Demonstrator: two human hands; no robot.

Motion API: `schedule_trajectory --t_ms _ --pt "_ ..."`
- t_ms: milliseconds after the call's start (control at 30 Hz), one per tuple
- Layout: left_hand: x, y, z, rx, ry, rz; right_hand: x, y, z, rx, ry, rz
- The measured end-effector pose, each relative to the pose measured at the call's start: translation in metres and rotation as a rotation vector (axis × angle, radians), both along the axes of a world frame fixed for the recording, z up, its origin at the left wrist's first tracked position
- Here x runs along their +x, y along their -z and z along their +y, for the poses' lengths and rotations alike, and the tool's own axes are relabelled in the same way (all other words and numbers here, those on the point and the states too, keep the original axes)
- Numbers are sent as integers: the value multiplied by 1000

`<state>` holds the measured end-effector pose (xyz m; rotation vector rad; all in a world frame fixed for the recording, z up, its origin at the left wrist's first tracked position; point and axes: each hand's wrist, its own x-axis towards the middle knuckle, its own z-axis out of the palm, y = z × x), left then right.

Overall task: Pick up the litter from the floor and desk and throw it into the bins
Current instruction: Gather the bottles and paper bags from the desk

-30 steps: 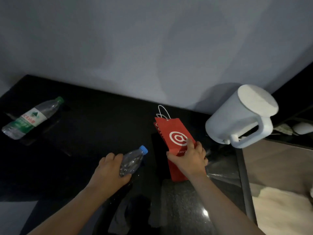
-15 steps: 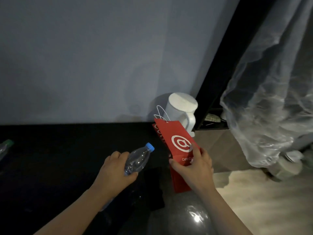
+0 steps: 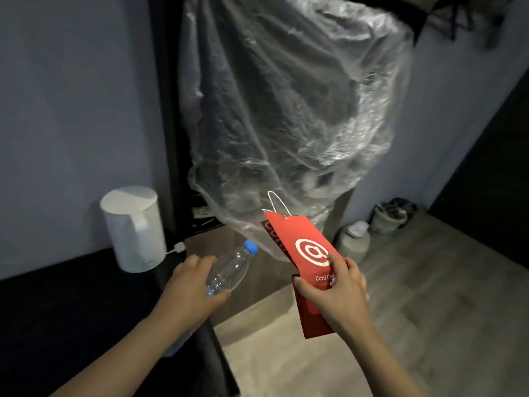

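While the left hand [image 3: 190, 287] curled round a clear plastic bottle with a blue cap [image 3: 229, 270] and the right hand [image 3: 337, 293] pinched a flat red paper bag [image 3: 303, 242], both aloft past the edge of the black bench [image 3: 71, 325], the carry seemed under way, next needing a bin to drop them in.

A lived-in room of a home is suggested: a white kettle [image 3: 134, 230] is set on a dark desk [image 3: 57, 310], and a clear plastic cover [image 3: 286, 110] is draped over dark hanging items above a wood-look floor [image 3: 429, 296].
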<state>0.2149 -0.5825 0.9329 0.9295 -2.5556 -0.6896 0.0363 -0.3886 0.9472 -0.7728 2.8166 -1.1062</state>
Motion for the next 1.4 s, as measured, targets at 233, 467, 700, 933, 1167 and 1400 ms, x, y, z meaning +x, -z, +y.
schedule_trajectory --t_ms 233,467,700,933,1167,1400 --pt "-152 -40 84 -78 239 49 -100 -36 119 -46 243 64" --pt "-307 -64 158 -114 453 93 -197 -47 216 -46 453 75" --pt "-462 -71 209 -26 591 176 -314 -68 280 -15 610 104" --pt "-602 -76 251 -15 709 179 -421 -83 329 6 745 98" --pt "-715 -67 301 -33 798 163 -521 -62 378 -17 823 76" --pt "-831 -69 344 -76 764 143 -652 -52 424 -34 793 55"
